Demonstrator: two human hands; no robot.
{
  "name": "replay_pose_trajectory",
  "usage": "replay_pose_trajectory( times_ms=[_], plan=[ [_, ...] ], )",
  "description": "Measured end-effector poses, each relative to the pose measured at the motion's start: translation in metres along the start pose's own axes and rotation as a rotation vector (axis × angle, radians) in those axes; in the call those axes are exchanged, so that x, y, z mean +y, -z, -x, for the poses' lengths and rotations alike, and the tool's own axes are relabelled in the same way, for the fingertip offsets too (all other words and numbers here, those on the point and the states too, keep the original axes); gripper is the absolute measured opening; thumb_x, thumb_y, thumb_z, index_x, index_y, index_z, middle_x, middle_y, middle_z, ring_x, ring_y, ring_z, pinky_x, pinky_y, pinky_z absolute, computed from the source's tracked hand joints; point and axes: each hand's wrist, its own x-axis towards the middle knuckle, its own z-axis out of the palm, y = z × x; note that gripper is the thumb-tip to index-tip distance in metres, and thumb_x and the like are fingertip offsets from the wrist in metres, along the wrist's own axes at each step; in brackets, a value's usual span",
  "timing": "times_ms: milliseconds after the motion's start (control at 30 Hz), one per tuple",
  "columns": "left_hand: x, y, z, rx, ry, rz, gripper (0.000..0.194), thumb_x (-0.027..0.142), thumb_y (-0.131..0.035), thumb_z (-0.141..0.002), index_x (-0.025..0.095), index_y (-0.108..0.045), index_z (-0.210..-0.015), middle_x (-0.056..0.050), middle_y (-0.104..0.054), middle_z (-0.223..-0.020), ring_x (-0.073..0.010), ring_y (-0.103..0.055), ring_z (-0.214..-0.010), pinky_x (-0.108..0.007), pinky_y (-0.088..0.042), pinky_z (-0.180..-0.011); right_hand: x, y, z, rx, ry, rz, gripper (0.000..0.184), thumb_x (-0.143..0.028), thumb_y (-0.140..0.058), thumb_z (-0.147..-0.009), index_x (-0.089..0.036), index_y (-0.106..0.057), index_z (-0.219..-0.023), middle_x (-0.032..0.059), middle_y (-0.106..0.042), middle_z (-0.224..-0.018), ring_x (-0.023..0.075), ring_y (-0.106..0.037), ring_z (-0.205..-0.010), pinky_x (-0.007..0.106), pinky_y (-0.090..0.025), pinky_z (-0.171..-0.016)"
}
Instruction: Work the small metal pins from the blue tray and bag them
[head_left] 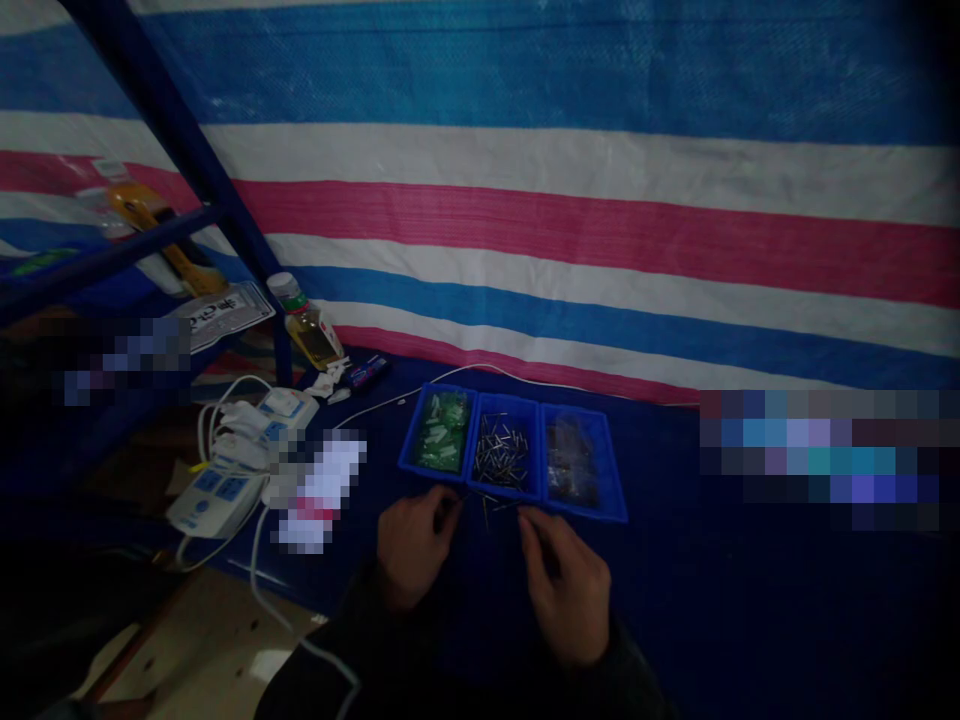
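Thin metallic pins [501, 455], heaped in blue tray [504, 491], right hand [574, 590] pinching one at its end, left hand [411, 550] curled, fingertip closure indeterminate

We cannot make out what, if anything, the fingertips of our left hand [412, 550] and right hand [571, 597] pinch. Coarse blocks [840, 450] hide things at the right edge and a pale item [324, 492] (streaked pink) beside the power strips [214, 497]. The striped sheet [570, 205] runs past the top edge.
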Motion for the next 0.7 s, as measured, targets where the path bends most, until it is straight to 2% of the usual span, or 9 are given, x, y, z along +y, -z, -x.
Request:
replay_pose_trajectory(
  times_ms=[100,200,333,467,567,700],
  plan=[
    [-0.001,0.0,0.0,-0.006,-0.042,-0.033,0.019,0.036,-0.05,-0.101,0.026,-0.067,-0.101,0.001,-0.074,-0.08,-0.0172,-0.068,-0.073,-0.028,-0.04,-0.07,0.0,-0.007,0.015,-0.104,0.067,-0.033,0.021,-0.018,-0.05,-0.101,-0.018,-0.07,-0.106,0.0063,-0.076,-0.088,0.0174,-0.075,-0.074,0.027,-0.059,-0.072],
    [-0.004,-0.001,0.0,-0.014,-0.099,-0.05,0.021,0.035,-0.045,-0.103,0.025,-0.064,-0.101,0.0,-0.074,-0.082,-0.0185,-0.069,-0.075,-0.029,-0.042,-0.073,-0.001,-0.01,0.018,-0.174,0.077,-0.037,0.023,-0.017,-0.048,-0.101,-0.017,-0.07,-0.104,0.0065,-0.077,-0.087,0.0174,-0.075,-0.073,0.027,-0.06,-0.075],
    [-0.009,-0.005,0.003,-0.014,-0.173,-0.005,0.02,0.032,-0.041,-0.104,0.023,-0.059,-0.103,-0.001,-0.074,-0.088,-0.0195,-0.069,-0.081,-0.031,-0.044,-0.078,0.0,-0.011,0.015,-0.18,0.053,-0.052,0.023,-0.018,-0.047,-0.102,-0.018,-0.07,-0.105,0.0067,-0.077,-0.089,0.0174,-0.075,-0.074,0.027,-0.06,-0.077],
    [-0.008,-0.006,0.006,-0.016,-0.271,0.157,0.015,0.03,-0.043,-0.104,0.023,-0.057,-0.104,-0.001,-0.073,-0.089,-0.017,-0.069,-0.08,-0.028,-0.047,-0.075,0.0,-0.011,0.013,-0.173,0.045,-0.058,0.022,-0.019,-0.048,-0.101,-0.018,-0.069,-0.108,0.0064,-0.078,-0.091,0.0172,-0.076,-0.076,0.027,-0.061,-0.078],
    [-0.002,-0.002,0.009,0.06,-0.368,0.282,0.012,0.026,-0.051,-0.1,0.021,-0.062,-0.098,-0.002,-0.071,-0.082,-0.0158,-0.066,-0.075,-0.027,-0.047,-0.072,-0.002,-0.011,0.011,-0.173,0.037,-0.067,0.021,-0.022,-0.05,-0.101,-0.019,-0.068,-0.111,0.0069,-0.078,-0.096,0.0182,-0.077,-0.08,0.028,-0.062,-0.078],
    [0.003,0.002,0.011,0.164,-0.443,0.403,0.012,0.022,-0.057,-0.095,0.019,-0.067,-0.09,-0.004,-0.067,-0.076,-0.0157,-0.064,-0.073,-0.026,-0.049,-0.071,-0.002,-0.012,0.01,-0.243,0.069,-0.091,0.025,-0.021,-0.051,-0.101,-0.019,-0.065,-0.121,0.0084,-0.078,-0.106,0.0193,-0.077,-0.09,0.029,-0.063,-0.082]
  ],
)
